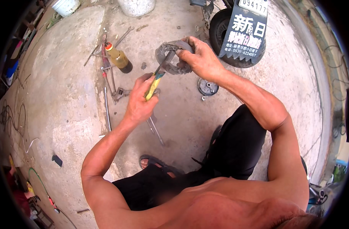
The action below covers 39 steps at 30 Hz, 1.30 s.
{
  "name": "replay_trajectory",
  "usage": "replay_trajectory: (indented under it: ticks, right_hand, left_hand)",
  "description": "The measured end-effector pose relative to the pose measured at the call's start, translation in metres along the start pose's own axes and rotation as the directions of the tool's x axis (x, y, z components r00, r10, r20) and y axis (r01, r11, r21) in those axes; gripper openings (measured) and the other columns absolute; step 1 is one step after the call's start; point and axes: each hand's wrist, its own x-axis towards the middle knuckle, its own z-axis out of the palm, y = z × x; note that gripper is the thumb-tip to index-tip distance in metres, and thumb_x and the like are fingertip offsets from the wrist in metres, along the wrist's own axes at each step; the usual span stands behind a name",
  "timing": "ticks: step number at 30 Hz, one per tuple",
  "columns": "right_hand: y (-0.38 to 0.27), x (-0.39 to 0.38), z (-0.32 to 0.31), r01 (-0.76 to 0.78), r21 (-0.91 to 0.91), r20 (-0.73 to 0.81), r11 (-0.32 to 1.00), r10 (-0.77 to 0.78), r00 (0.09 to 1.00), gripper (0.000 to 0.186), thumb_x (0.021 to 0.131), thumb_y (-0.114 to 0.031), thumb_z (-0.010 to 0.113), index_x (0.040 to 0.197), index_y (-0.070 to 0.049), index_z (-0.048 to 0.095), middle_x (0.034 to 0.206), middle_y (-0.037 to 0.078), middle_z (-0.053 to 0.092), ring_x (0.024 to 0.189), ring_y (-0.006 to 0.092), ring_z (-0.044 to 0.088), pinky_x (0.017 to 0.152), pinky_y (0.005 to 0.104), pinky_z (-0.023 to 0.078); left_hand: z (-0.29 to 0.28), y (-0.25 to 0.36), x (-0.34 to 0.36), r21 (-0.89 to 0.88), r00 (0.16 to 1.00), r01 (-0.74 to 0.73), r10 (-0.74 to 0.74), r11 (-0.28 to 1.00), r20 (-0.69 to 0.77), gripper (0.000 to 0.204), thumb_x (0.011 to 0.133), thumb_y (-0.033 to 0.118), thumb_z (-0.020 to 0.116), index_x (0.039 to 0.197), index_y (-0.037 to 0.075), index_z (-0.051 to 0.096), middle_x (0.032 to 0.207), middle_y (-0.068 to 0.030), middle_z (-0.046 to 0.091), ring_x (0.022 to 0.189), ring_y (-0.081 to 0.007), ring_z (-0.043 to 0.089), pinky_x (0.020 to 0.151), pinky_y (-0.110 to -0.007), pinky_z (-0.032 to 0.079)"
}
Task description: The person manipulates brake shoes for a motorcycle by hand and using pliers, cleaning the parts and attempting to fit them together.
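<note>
My left hand (pixel 140 100) is closed round a hand tool with a yellow and dark green handle (pixel 154 86). Its flat greyish end reaches into a ring-shaped grey metal part (pixel 184 45), coated with grime, and seems to touch its inner side. Gripping the ring's right edge, my right hand (pixel 201 58) has its thumb on the near face and fingers over the far rim. The ring is held up above the concrete floor. Below it lies a round metal cover (pixel 208 87) with a hub in the middle.
Left of the ring stands a bottle of dark liquid (pixel 120 59) with an orange cap. Wrenches (pixel 121 93) and rods (pixel 107 108) lie nearby. A vehicle's rear wheel (pixel 220 32) and mudflap (pixel 243 34) stand far right. White buckets (pixel 137 7) are at the back.
</note>
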Motion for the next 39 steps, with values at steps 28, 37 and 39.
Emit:
replay_trajectory:
  ticks: [28, 37, 39]
  right_hand:
    - [-0.001, -0.007, 0.002, -0.048, -0.027, 0.006, 0.998, 0.048, 0.999, 0.028, 0.092, -0.019, 0.058, 0.105, 0.006, 0.058, 0.075, 0.009, 0.067, 0.065, 0.0136, 0.067, 0.059, 0.0319, 0.054]
    - [0.001, -0.002, -0.004, -0.063, -0.043, 0.044, 0.997, 0.065, 0.997, 0.031, 0.094, -0.019, 0.058, 0.115, 0.004, 0.057, 0.080, 0.007, 0.070, 0.073, 0.0126, 0.065, 0.068, 0.0305, 0.053]
    - [0.004, -0.002, -0.003, -0.084, -0.035, 0.047, 0.996, 0.086, 0.995, 0.031, 0.094, -0.019, 0.058, 0.115, 0.004, 0.057, 0.080, 0.007, 0.070, 0.074, 0.0127, 0.065, 0.069, 0.0304, 0.053]
  left_hand:
    - [0.009, -0.004, -0.001, -0.197, 0.950, 0.262, -0.216, 0.945, 0.225, 0.050, 0.084, 0.013, 0.065, 0.133, 0.003, 0.058, 0.126, -0.0173, 0.056, 0.117, -0.0331, 0.056, 0.100, -0.040, 0.045]
    - [0.015, -0.005, -0.002, -0.029, 0.998, 0.052, -0.051, 0.998, 0.027, 0.054, 0.083, 0.014, 0.068, 0.134, 0.001, 0.056, 0.125, -0.0192, 0.056, 0.117, -0.0331, 0.056, 0.101, -0.039, 0.045]
    - [0.018, -0.005, -0.004, -0.157, 0.980, 0.196, -0.186, 0.968, 0.073, 0.053, 0.083, 0.013, 0.068, 0.133, 0.001, 0.057, 0.124, -0.0171, 0.056, 0.114, -0.0302, 0.056, 0.099, -0.038, 0.045]
